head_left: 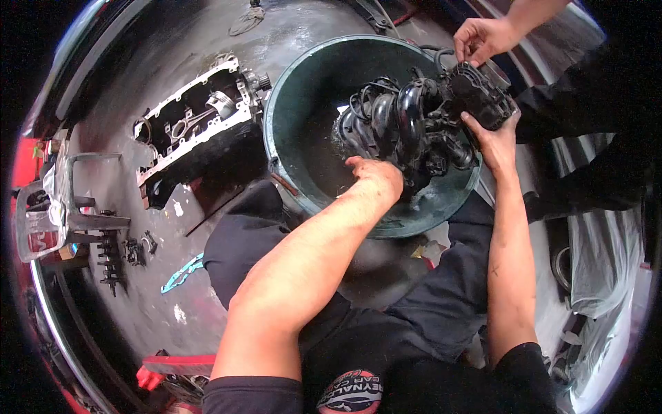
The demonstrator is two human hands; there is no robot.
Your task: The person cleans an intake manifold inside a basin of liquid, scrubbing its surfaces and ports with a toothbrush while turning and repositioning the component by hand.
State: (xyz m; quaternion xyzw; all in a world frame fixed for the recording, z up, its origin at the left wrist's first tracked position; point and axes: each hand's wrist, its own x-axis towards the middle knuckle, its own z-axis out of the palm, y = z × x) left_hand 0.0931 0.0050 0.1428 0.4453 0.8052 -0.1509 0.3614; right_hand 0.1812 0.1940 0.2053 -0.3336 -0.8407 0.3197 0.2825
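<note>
Here's the black manifold (pixel 412 109), over the tub's (pixel 293 96) right half! Right hand (pixel 499 143) clasps its outer end; left hand (pixel 378 176) sits against its underside, grip hidden, can't tell. Another person's hand (pixel 488 38) reaches its top. Engine block (pixel 196 147) lies left of the tub.

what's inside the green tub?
What looks like dark liquid shows in the left half of the green tub. The black engine part and the person's left hand cover much of the right half; whatever lies beneath them can't be seen.
</note>
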